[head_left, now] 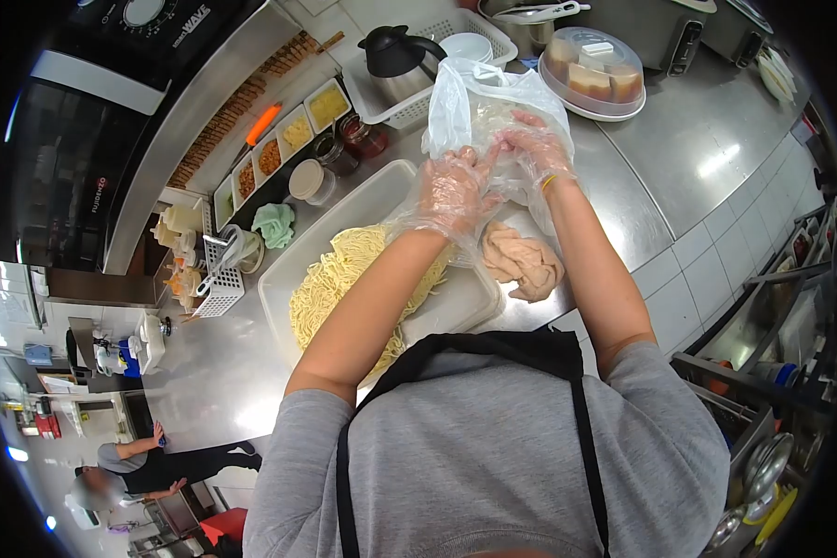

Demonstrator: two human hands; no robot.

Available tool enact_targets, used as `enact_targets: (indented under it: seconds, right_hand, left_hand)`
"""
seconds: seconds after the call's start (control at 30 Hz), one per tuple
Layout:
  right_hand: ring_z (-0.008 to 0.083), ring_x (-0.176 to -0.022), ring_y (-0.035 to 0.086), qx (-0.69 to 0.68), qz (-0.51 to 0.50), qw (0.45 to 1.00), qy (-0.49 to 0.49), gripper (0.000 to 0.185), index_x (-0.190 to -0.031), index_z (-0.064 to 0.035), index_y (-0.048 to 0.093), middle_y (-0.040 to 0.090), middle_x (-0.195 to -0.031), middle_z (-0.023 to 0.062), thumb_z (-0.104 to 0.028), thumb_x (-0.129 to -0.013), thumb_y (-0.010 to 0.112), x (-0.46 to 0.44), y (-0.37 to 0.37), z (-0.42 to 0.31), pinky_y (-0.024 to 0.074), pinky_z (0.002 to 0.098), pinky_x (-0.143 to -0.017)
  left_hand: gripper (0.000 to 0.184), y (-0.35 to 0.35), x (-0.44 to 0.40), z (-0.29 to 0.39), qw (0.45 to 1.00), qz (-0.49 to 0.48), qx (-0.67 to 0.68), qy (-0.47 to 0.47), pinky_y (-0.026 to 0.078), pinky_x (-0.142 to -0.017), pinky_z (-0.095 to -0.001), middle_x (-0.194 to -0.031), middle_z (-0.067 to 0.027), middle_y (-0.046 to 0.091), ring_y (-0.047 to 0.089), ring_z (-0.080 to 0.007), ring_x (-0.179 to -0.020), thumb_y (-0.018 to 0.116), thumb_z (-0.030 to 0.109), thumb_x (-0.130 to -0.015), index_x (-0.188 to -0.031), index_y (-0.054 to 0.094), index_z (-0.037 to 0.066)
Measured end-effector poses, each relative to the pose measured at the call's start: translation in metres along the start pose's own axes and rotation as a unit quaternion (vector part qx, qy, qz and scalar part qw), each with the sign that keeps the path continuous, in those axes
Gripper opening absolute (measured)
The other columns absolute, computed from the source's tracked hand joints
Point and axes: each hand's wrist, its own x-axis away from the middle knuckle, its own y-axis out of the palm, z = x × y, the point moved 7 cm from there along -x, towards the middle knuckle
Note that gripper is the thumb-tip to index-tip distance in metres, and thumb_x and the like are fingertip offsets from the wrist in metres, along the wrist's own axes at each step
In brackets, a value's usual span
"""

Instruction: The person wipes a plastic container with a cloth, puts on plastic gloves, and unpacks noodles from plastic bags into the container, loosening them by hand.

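Observation:
My left hand (454, 191), in a clear plastic glove, has its fingers bent at the near edge of a white plastic bag (449, 107). Beside it, my right hand (538, 149), gloved the same way, reaches into the bag's mouth with curled fingers on clear crinkled plastic. Glove and bag film overlap, so the exact grip is partly hidden. Under my left forearm sits a translucent plastic tub (465, 312) holding a heap of yellow noodles (344, 279). A crumpled beige cloth (521, 260) lies between my forearms, right of the tub.
A domed cake container (593, 70) stands beyond the bag. Behind the tub are jars (363, 135), topping trays (296, 130) and a white basket (502, 42) with a black-lidded jug (400, 60). Another person (130, 465) stands at the far left.

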Motion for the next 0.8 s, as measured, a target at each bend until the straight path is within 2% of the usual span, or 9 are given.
enact_targets:
  seconds: [0.07, 0.13, 0.43, 0.57, 0.63, 0.7, 0.73, 0.77, 0.8]
  right_hand:
    - [0.0093, -0.067, 0.056, 0.005, 0.017, 1.0, 0.01, 0.054, -0.124, -0.0001, 0.038, 0.063, -0.082, 0.0049, -0.01, -0.076, 0.061, 0.002, -0.002, -0.002, 0.043, 0.0224, -0.056]
    - [0.0132, -0.069, 0.058, -0.025, 0.045, 0.998, 0.031, 0.048, -0.118, 0.0017, 0.043, 0.064, -0.084, 0.012, -0.002, -0.074, 0.06, -0.003, -0.009, 0.004, 0.0456, 0.0222, -0.058]
    - [0.0115, -0.064, 0.058, -0.034, 0.041, 0.998, 0.021, 0.054, -0.121, 0.0025, 0.039, 0.064, -0.083, 0.0105, -0.007, -0.073, 0.063, -0.003, -0.018, 0.002, 0.0431, 0.0218, -0.051]
    - [0.0113, -0.063, 0.057, -0.04, 0.053, 0.998, 0.022, 0.054, -0.121, 0.0031, 0.039, 0.064, -0.08, 0.0094, -0.007, -0.074, 0.062, 0.001, -0.02, 0.002, 0.0424, 0.0218, -0.05]
    - [0.0081, -0.062, 0.051, -0.003, 0.061, 0.997, 0.049, 0.058, -0.128, -0.004, 0.033, 0.062, -0.084, 0.0048, -0.015, -0.078, 0.061, 0.005, -0.021, 0.002, 0.0374, 0.0228, -0.051]
    - [0.0082, -0.062, 0.051, -0.004, 0.058, 0.998, 0.04, 0.057, -0.127, -0.0049, 0.033, 0.062, -0.085, 0.0047, -0.019, -0.079, 0.061, 0.01, -0.025, 0.001, 0.038, 0.0226, -0.051]
    - [0.0084, -0.062, 0.052, -0.006, 0.054, 0.998, 0.03, 0.056, -0.127, -0.0057, 0.034, 0.062, -0.086, 0.0046, -0.023, -0.08, 0.06, 0.013, -0.025, -0.001, 0.0386, 0.0225, -0.052]
    - [0.0084, -0.062, 0.052, -0.005, 0.051, 0.998, 0.03, 0.056, -0.127, -0.0057, 0.034, 0.062, -0.086, 0.0046, -0.023, -0.08, 0.06, 0.021, -0.022, -0.006, 0.0386, 0.0225, -0.052]
    - [0.0084, -0.062, 0.052, 0.022, 0.088, 0.996, 0.017, 0.054, -0.126, -0.0055, 0.035, 0.061, -0.088, 0.005, -0.025, -0.082, 0.059, 0.034, -0.023, -0.019, 0.0394, 0.022, -0.052]
  left_hand:
    - [0.073, 0.001, 0.001, -0.001, 1.0, -0.014, 0.002, -0.003, 0.038, -0.082, -0.0409, -0.11, -0.0082, 0.048, 0.048, -0.0238, -0.103, 0.059, 0.044, -0.075, -0.137, 0.028, 0.022]
    - [0.071, 0.003, 0.003, -0.002, 1.0, -0.028, 0.004, -0.004, 0.036, -0.085, -0.0421, -0.113, -0.0077, 0.047, 0.046, -0.0235, -0.106, 0.059, 0.043, -0.076, -0.136, 0.029, 0.021]
    - [0.049, -0.003, 0.014, -0.009, 0.997, 0.023, 0.068, 0.005, 0.036, -0.084, -0.0438, -0.107, -0.0079, 0.051, 0.048, -0.0251, -0.102, 0.06, 0.04, -0.075, -0.12, 0.052, 0.022]
    - [0.046, -0.01, 0.02, -0.017, 0.986, 0.032, 0.163, 0.01, 0.039, -0.082, -0.0388, -0.103, -0.0087, 0.052, 0.051, -0.024, -0.097, 0.063, 0.04, -0.072, -0.113, 0.057, 0.019]
    - [0.046, -0.015, 0.027, -0.018, 0.977, 0.039, 0.208, 0.017, 0.04, -0.08, -0.0366, -0.101, -0.0081, 0.052, 0.051, -0.0224, -0.095, 0.064, 0.041, -0.073, -0.112, 0.057, 0.016]
    - [0.037, -0.02, 0.038, -0.033, 0.905, 0.096, 0.411, -0.058, 0.042, -0.073, -0.0328, -0.089, -0.0058, 0.052, 0.051, -0.0196, -0.079, 0.058, 0.043, -0.08, -0.097, 0.061, 0.01]
    - [0.037, -0.019, 0.041, -0.035, 0.905, 0.098, 0.411, -0.06, 0.042, -0.073, -0.0328, -0.089, -0.0058, 0.052, 0.051, -0.0196, -0.079, 0.058, 0.043, -0.08, -0.097, 0.061, 0.01]
    - [0.04, -0.006, 0.045, -0.041, 0.719, 0.072, 0.683, -0.108, 0.041, -0.073, -0.0317, -0.086, -0.005, 0.052, 0.05, -0.0185, -0.077, 0.054, 0.045, -0.082, -0.094, 0.061, 0.008]
    - [0.045, 0.007, 0.048, -0.04, 0.454, 0.04, 0.879, -0.142, 0.04, -0.072, -0.0307, -0.084, -0.0042, 0.051, 0.048, -0.0174, -0.075, 0.05, 0.048, -0.084, -0.09, 0.06, 0.005]
